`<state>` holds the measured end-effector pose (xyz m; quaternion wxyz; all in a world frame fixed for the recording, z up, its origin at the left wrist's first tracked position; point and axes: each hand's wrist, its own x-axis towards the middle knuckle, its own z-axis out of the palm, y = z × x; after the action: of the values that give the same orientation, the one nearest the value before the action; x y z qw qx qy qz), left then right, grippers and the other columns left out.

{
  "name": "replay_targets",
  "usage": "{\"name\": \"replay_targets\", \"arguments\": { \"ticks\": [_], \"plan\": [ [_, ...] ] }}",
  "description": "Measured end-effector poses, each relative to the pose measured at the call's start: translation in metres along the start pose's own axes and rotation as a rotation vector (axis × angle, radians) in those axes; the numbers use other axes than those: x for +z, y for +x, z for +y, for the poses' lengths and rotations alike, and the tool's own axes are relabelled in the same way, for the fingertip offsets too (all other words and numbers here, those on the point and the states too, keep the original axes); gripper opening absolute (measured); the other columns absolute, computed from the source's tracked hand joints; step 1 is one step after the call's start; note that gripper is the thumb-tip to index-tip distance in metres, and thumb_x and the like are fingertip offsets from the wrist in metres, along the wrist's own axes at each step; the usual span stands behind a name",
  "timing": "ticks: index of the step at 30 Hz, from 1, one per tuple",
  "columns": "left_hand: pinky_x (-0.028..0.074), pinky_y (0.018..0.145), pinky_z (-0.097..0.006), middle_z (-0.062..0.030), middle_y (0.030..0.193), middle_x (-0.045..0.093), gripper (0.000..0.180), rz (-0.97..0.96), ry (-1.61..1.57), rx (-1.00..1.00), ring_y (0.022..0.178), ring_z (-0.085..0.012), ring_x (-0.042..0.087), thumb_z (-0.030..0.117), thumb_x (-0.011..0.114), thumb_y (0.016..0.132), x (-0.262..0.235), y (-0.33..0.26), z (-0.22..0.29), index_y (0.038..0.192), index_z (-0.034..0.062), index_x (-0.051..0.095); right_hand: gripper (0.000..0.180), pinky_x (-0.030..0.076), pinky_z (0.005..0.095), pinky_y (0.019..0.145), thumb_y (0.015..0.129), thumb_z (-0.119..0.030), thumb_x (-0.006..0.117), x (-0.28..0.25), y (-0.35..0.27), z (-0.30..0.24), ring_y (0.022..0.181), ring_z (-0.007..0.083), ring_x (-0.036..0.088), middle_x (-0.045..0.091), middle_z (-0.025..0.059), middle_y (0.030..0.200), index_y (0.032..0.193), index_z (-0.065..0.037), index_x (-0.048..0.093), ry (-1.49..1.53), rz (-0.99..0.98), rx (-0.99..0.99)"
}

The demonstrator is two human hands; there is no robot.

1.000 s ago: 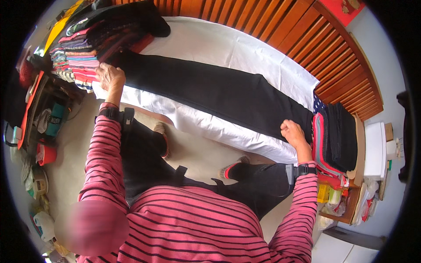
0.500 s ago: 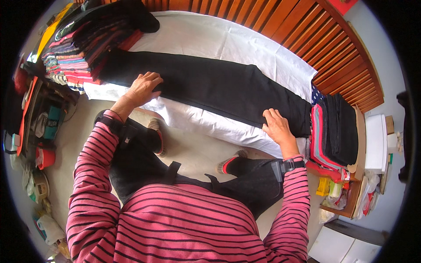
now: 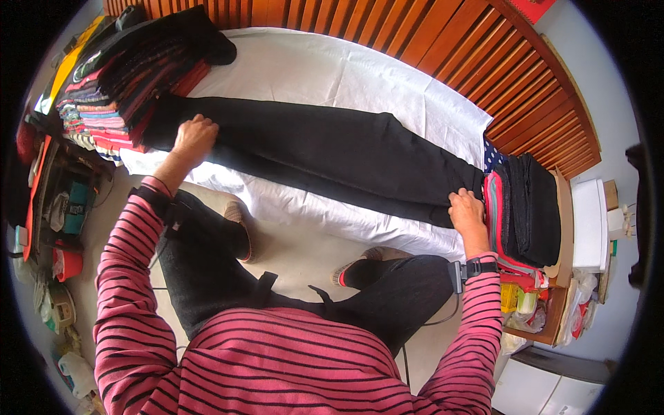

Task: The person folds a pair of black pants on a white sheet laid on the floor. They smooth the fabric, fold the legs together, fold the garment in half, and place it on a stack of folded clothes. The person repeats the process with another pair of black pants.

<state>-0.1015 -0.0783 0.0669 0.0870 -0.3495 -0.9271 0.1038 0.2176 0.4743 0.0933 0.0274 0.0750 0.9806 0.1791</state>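
A pair of black trousers [image 3: 325, 142] lies folded lengthwise across a white sheet [image 3: 346, 72]. Towards their left end, my left hand [image 3: 196, 138] is on the near edge with bent fingers closed on the cloth, a little blurred. At the right end, my right hand [image 3: 467, 213] has its fingers curled and closed on the near corner of the trousers. A crease or layer edge runs along the near side of the cloth between my hands. My fingertips are partly hidden against the black fabric.
A tall stack of folded clothes [image 3: 104, 114] stands at the left end of the sheet. Another stack of folded dark clothes [image 3: 532, 207] stands at the right. Behind is a slatted wooden headboard [image 3: 415, 34]. A red container [image 3: 68, 263] sits at the far left.
My left hand has moved left and slightly down along the trousers, and my right hand has moved right to their end corner. The near edge of the cloth has shifted, showing a layer line.
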Motion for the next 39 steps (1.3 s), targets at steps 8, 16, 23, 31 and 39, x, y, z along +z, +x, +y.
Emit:
{"name": "replay_targets", "arguments": {
  "ticks": [8,16,23,31,39],
  "plan": [
    [0.054,0.078,-0.045,-0.0158,0.094,0.069,0.013,-0.043,0.035,-0.148,0.092,-0.0351,0.067,0.015,0.061,0.084,-0.057,0.083,-0.051,0.088,0.0073,0.071,0.011,0.053,0.0518,0.077,0.085,-0.013,0.063,-0.038,0.049,0.067,0.091,0.0436,0.066,0.068,0.0244,0.09,0.092,-0.007,0.069,0.166,0.057,0.405],
    [0.054,0.084,-0.048,-0.0184,0.108,0.069,0.021,0.141,-0.118,-0.445,0.103,-0.0374,0.066,0.014,0.053,0.09,-0.053,0.21,-0.073,0.103,0.007,0.067,0.009,0.054,0.0397,0.064,0.089,-0.006,0.059,-0.029,0.159,0.112,0.064,0.0266,0.071,0.067,0.0201,0.08,0.094,0.001,0.062,0.495,0.34,0.61],
    [0.055,0.083,-0.049,-0.0176,0.109,0.069,0.022,0.167,-0.003,-0.45,0.103,-0.0383,0.066,0.014,0.051,0.091,-0.027,0.278,-0.082,0.105,0.0068,0.066,0.019,0.048,0.0509,0.083,0.089,-0.017,0.061,0.007,0.223,0.13,0.098,0.0475,0.061,0.065,0.0276,0.095,0.101,-0.002,0.063,0.39,0.338,0.647],
    [0.052,0.091,-0.049,-0.025,0.114,0.067,0.032,0.202,-0.228,-0.62,0.108,-0.041,0.064,0.018,0.055,0.088,0.036,0.333,-0.095,0.111,0.0006,0.068,0.029,0.048,0.0479,0.091,0.089,-0.019,0.063,0.079,0.276,0.143,0.105,0.0428,0.062,0.065,0.0266,0.107,0.11,0.001,0.064,0.525,0.157,0.735],
    [0.048,0.099,-0.046,-0.0197,0.122,0.06,0.045,0.429,-0.217,-0.313,0.117,-0.0411,0.056,0.028,0.067,0.087,0.055,0.279,-0.034,0.123,0.0022,0.059,0.052,0.043,0.0428,0.105,0.089,-0.013,0.066,0.041,0.248,0.066,0.123,0.04,0.052,0.046,0.0217,0.14,0.136,-0.002,0.045,0.25,0.184,0.471]
  ]
}}
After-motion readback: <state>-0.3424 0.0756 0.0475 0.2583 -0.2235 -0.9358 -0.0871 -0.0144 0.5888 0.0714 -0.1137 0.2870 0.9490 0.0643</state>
